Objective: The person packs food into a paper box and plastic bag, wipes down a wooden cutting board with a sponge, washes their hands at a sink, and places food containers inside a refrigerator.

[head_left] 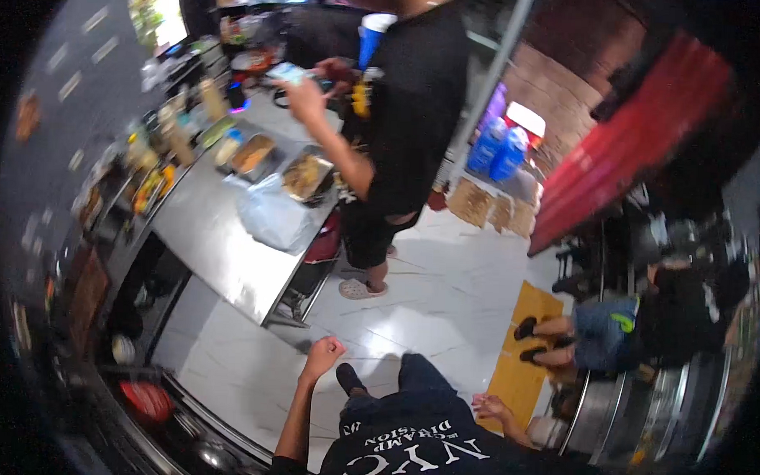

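Note:
My left hand (326,351) hangs over the white tiled floor (393,330), fingers curled into a loose fist with nothing visible in it. It is nearest to the front corner of the steel table (220,257), but apart from it. On my other side, my right hand (493,408) is low beside my body, its fingers loosely bent and somewhat apart. I see no object in it, though its fingertips are small and blurred. Below it lies a yellow-brown mat (510,359).
A person (414,113) in black stands by the table, holding a phone (289,73). Metal food trays (307,175) and a plastic bag (272,213) lie on the table. Another person (603,329) is at the right by steel shelving. Blue bottles (508,154) stand near the doorway.

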Tool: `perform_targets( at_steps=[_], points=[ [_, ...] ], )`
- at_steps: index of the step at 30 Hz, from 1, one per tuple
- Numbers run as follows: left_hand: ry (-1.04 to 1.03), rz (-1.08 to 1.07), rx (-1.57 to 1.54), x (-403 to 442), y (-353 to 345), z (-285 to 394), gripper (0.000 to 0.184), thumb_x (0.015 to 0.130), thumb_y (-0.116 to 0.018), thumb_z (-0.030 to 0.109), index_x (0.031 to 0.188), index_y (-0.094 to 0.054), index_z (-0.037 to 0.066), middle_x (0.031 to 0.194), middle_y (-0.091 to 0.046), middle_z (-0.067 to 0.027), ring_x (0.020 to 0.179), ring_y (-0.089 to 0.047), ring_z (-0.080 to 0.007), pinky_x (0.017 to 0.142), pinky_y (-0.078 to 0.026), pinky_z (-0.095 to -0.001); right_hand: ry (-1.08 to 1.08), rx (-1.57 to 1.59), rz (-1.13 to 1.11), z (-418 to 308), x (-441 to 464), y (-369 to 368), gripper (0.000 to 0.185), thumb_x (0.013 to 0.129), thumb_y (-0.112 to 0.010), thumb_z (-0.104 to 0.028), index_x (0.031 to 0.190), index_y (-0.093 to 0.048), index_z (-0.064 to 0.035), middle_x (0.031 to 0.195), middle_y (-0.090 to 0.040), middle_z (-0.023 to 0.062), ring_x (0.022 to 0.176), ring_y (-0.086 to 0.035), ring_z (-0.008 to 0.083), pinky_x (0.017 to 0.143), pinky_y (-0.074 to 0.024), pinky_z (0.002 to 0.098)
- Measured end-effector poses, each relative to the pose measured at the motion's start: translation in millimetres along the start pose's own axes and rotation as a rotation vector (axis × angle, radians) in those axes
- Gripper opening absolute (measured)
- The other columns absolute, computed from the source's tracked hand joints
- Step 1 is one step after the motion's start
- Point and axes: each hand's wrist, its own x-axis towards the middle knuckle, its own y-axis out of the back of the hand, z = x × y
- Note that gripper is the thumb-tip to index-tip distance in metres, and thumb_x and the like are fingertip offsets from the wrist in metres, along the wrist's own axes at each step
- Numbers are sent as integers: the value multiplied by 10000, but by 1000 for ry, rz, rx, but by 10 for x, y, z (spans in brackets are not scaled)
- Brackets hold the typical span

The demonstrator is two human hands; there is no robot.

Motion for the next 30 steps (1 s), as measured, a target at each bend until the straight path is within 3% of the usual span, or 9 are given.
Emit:
perform_targets(
  at_steps=[4, 8, 10, 12, 14, 16, 22, 25, 30],
  points=[
    [-83, -117, -372, 598, -247, 352, 146, 805, -660, 132, 748, -597, 13, 624, -539, 8, 600, -459, -57, 543, -398, -235, 206, -39, 142, -103, 225, -258, 201, 819, -646, -230, 992, -664, -129, 789, -651, -5, 648, -594, 123, 561, -489, 286],
    [-47, -293, -21, 1142, -655, 740, 80, 802, -636, 82, 803, -624, 4, 709, -627, -33, 706, -563, -81, 653, -453, -239, 100, 102, 27, -243, 607, -69, 223, 812, -641, -213, 1015, -663, -126, 771, -644, 1, 606, -565, 94, 485, -460, 272],
    [-82, -299, -167, 1438, -915, 937, 73, 812, -613, 77, 797, -619, 5, 718, -637, -61, 710, -586, -101, 668, -467, -260, 323, 261, -1, 24, 1315, 229, 215, 803, -625, -223, 994, -666, -132, 771, -643, -19, 576, -549, 94, 459, -442, 268],
    [-151, -309, -309, 1884, -1341, 713, 87, 822, -605, 88, 793, -615, 7, 720, -632, -65, 703, -584, -106, 670, -467, -265, 196, 230, 80, -445, 1450, 652, 174, 834, -585, -188, 985, -630, -115, 789, -629, 9, 687, -588, 111, 567, -492, 302],
    [-92, -308, -141, 2212, -1648, 792, 73, 831, -591, 78, 795, -591, 14, 727, -617, -63, 710, -579, -129, 657, -470, -312, 143, 64, 203, -888, 1841, 1020, 151, 845, -586, -210, 928, -630, -92, 747, -624, 15, 635, -580, 101, 519, -480, 283],
    [-192, -324, 186, 2678, -1815, 1142, 57, 835, -588, 67, 798, -582, 24, 732, -606, -56, 724, -577, -138, 652, -471, -330, 422, 148, 282, -1170, 2375, 1296, 151, 843, -611, -215, 911, -640, -83, 710, -617, 10, 595, -570, 98, 481, -465, 271],
    [-512, -205, -61, 3474, -1786, 2281, 79, 833, -609, 97, 803, -571, 35, 740, -586, -61, 720, -557, -134, 632, -454, -328, 649, 284, 156, -3104, 2997, 1784, 235, 855, -632, -194, 1033, -642, -40, 789, -646, 25, 650, -574, 88, 554, -451, 236],
    [-170, -324, -260, 3928, -1988, 2034, 101, 813, -637, 93, 783, -557, 38, 725, -586, -58, 690, -545, -123, 607, -441, -314, 739, 93, 218, -3965, 2974, 1945, 196, 876, -598, -163, 1027, -648, -47, 818, -654, 18, 715, -578, 86, 605, -466, 239],
    [-36, -277, -67, 4988, -2316, 1916, 155, 795, -674, 148, 788, -574, 30, 682, -589, -43, 676, -573, -129, 617, -462, -297, 794, 75, 236, -4294, 3482, 2390, 187, 899, -555, -154, 1026, -646, -50, 814, -648, 6, 701, -560, 80, 611, -457, 236]
  ],
)
